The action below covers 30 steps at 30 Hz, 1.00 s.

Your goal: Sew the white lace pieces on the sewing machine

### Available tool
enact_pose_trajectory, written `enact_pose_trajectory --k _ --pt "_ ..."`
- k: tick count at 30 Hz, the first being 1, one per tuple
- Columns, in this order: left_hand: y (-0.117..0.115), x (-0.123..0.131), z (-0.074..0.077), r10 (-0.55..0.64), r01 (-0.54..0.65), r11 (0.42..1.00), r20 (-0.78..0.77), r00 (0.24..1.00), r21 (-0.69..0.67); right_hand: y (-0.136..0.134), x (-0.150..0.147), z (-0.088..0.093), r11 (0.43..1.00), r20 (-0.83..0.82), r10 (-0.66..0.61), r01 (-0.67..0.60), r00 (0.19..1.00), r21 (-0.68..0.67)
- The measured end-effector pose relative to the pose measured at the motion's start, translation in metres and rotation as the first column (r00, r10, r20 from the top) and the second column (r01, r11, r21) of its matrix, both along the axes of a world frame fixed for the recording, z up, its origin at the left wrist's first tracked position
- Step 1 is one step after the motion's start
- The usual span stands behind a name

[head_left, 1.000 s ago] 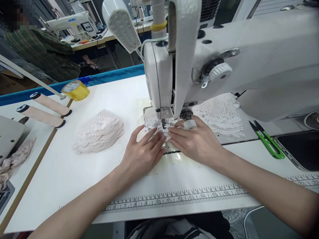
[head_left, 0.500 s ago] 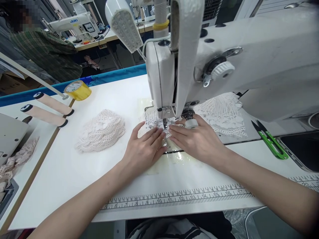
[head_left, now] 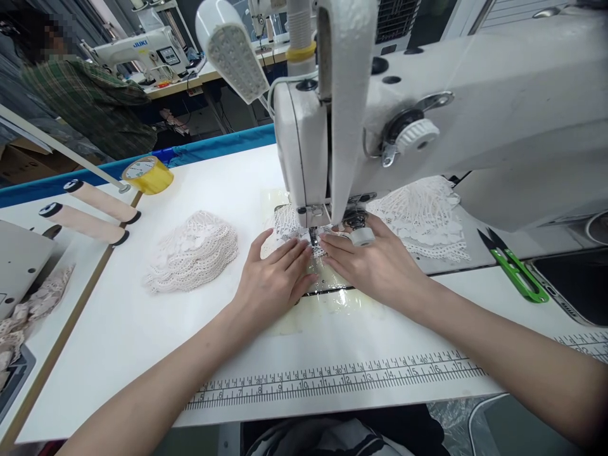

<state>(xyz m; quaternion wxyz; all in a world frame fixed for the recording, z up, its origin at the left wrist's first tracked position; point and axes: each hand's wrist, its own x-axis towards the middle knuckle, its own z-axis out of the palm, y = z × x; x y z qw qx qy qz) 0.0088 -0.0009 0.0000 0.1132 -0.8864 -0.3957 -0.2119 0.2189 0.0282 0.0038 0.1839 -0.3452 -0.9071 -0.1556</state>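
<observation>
The left hand point(head_left: 274, 272) and right hand point(head_left: 377, 259) lie palm down, fingers outstretched, fingertips resting on a white openwork lace piece point(head_left: 286, 221) either side of the metal presser foot point(head_left: 313, 236). Above them, the white sewing-machine head point(head_left: 304, 152) hides some lace, and a round white knob point(head_left: 362, 237) covers part of the right fingers. Left of the grip sits a cream lace heap point(head_left: 197, 250), then a yellow tape roll point(head_left: 159, 178); right, green-handled snips point(head_left: 519, 273) and a black-screened phone point(head_left: 577, 282).
</observation>
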Motion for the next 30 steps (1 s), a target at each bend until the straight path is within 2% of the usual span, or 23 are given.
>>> enact_pose_trajectory --k 12,18,26,30 --pt "0.004 0.0001 -0.0018 0.026 -0.025 0.999 0.007 1.0 -0.029 0.0038 -0.0008 -0.0038 0.999 0.018 -0.011 0.011 1.0 0.039" --pt "0.0045 0.0004 -0.002 0.04 -0.039 0.998 0.009 0.999 -0.051 0.0035 -0.0012 -0.001 0.999 0.064 -0.028 0.03 0.998 -0.043" --pt "0.005 -0.0014 -0.0035 0.047 -0.047 0.998 0.001 0.999 -0.04 0.0031 -0.0017 0.0008 0.999 0.074 -0.044 0.046 0.996 -0.022" --pt "0.0076 -0.0043 -0.0012 0.09 -0.092 0.994 -0.037 0.995 -0.061 0.0027 -0.0006 0.0024 0.998 0.075 -0.041 0.044 0.996 -0.037"
